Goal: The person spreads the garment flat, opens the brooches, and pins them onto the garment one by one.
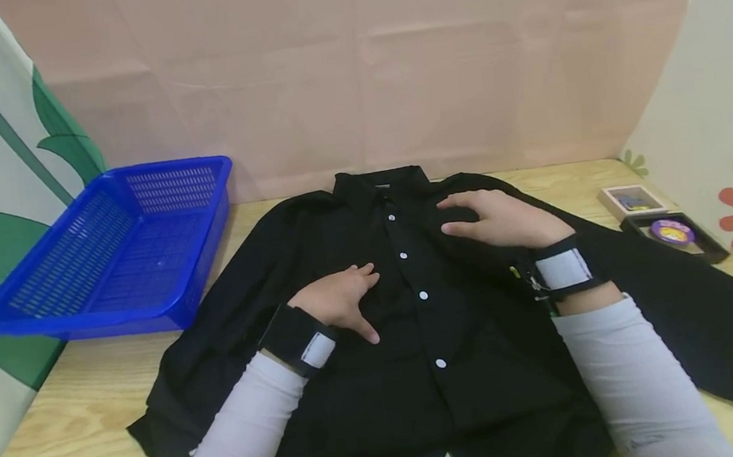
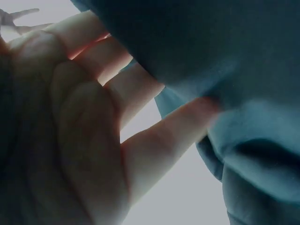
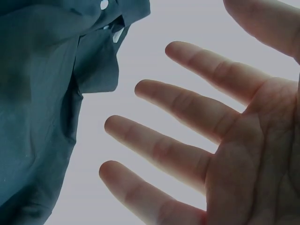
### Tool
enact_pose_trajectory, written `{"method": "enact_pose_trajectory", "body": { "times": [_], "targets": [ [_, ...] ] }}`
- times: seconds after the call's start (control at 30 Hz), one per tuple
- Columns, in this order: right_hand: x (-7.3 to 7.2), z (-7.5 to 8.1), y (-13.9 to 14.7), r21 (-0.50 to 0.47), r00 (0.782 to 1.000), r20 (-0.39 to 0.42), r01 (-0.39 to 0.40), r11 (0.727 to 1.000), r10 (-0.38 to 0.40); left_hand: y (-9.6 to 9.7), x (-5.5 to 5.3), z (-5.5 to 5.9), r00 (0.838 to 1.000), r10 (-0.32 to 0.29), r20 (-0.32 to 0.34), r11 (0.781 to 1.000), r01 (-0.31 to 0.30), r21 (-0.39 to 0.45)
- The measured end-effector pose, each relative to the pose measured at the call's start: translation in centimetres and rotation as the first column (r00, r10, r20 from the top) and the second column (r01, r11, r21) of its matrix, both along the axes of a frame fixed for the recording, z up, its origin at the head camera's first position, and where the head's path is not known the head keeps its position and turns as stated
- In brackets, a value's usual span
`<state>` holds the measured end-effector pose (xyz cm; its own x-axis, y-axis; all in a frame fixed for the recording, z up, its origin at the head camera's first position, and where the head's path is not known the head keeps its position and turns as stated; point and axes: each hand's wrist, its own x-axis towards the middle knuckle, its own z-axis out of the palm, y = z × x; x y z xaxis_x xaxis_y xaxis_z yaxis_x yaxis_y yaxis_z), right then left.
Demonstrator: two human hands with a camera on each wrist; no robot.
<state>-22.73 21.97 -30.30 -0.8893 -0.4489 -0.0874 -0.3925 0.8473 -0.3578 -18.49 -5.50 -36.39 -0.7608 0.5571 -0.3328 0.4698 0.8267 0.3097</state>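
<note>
A black long-sleeved button-up shirt point(image 1: 364, 400) lies front up on the wooden table, collar at the far side, white buttons down its middle. Over the chest, left of the buttons, is my left hand point(image 1: 337, 298), thumb spread away from the fingers. In the left wrist view its thumb reaches to the dark cloth point(image 2: 253, 56) and the other fingertips are hidden behind it. My right hand point(image 1: 506, 217) hovers around the upper chest on the right. Its fingers are spread and hold nothing in the right wrist view, apart from the cloth point(image 3: 42, 103).
A blue plastic basket point(image 1: 200, 272) stands at the left, beside one sleeve. Two small boxes, one pale point(image 1: 608, 201) and one dark point(image 1: 718, 251), sit at the right beyond the other sleeve. A pinkish cloth backdrop point(image 1: 357, 73) closes off the back.
</note>
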Motion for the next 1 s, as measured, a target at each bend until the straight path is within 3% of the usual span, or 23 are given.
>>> {"method": "enact_pose_trajectory", "body": {
  "times": [0.43,1.0],
  "targets": [
    [-0.2,0.1,0.0,0.018,1.000,-0.017,-0.007,1.000,0.007,0.0,0.2,-0.3,0.998,0.056,0.025,0.998,-0.056,0.009],
    [-0.1,1.2,3.3,-0.022,0.998,-0.032,0.057,0.998,-0.057,0.0,0.3,-0.1,0.999,0.030,0.039,1.000,-0.030,-0.006]
  ]
}}
